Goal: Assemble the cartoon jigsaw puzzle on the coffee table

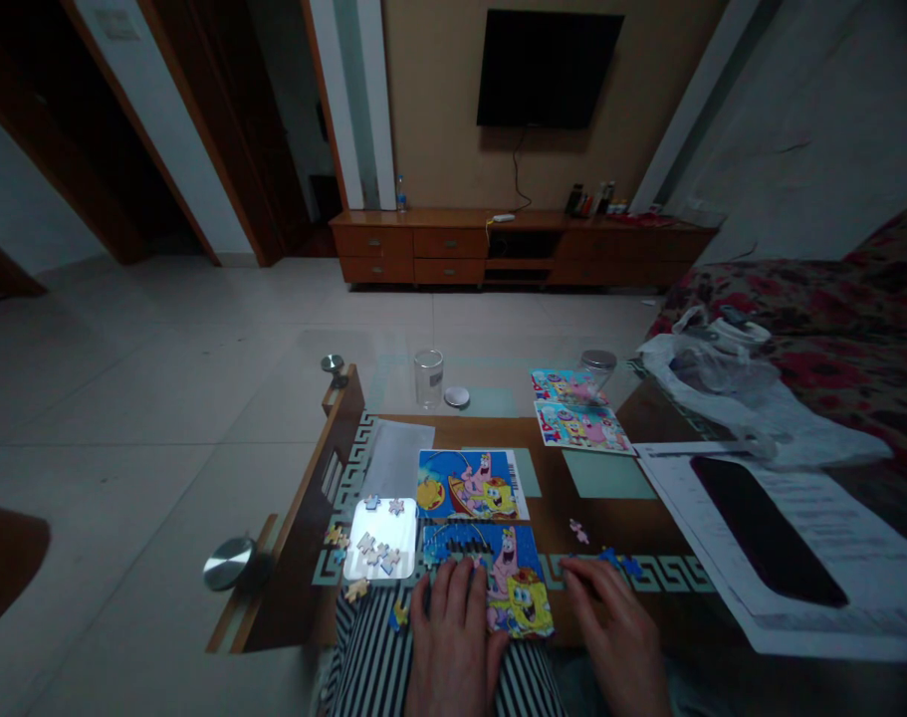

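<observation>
Two hands, both open and flat, fingers slightly spread, neither gripping anything. Left hand rests on the lower-left edge of the SpongeBob jigsaw. Right hand lies on the tabletop, just right of the jigsaw, near loose blue pieces. Picture card sits directly above the jigsaw.

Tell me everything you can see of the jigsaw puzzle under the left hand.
The multicoloured cardboard jigsaw puzzle lies flat on the brown tabletop, its pieces interlocked into a cartoon of a yellow sponge and a pink starfish. Its upper left edge looks ragged. The left hand rests on its lower left.
</observation>
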Available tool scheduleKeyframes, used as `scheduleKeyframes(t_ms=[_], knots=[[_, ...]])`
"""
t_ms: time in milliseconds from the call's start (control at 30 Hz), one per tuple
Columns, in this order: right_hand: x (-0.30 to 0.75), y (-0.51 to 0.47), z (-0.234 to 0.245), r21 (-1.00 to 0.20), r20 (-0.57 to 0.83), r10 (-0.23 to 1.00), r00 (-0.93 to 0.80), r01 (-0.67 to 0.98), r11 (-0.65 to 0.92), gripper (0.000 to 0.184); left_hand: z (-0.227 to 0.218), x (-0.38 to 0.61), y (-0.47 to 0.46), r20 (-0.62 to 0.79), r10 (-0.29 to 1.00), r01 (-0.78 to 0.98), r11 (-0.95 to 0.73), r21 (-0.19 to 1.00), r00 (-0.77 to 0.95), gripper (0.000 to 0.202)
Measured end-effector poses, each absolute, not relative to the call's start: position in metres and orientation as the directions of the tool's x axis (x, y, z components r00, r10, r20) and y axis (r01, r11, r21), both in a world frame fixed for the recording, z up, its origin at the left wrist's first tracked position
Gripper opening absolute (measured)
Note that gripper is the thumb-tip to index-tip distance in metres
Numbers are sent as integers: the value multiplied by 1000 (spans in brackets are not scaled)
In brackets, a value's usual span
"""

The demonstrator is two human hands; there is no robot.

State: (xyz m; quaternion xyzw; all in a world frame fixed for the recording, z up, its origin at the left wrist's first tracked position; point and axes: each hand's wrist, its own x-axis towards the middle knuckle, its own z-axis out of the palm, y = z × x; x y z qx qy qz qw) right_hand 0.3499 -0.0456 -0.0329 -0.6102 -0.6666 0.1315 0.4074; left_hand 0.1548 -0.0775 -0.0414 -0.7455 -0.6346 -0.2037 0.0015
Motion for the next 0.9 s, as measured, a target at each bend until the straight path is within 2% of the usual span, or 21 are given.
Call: scheduleKeyframes(t_ms=[467,733,900], knots=[[350,-46,-32,-676,372,924,82,706,210,26,-46,153,-79,356,930,923,-215,318,94,41],[350,-46,-34,-674,379,921,87,708,211,26,-42,149,-80,471,882,913,-184,364,-10,38],[351,-46,-35,-678,375,923,89,705,207,26,-42,147,-81,489,871,896,-187,403,-38,35]])
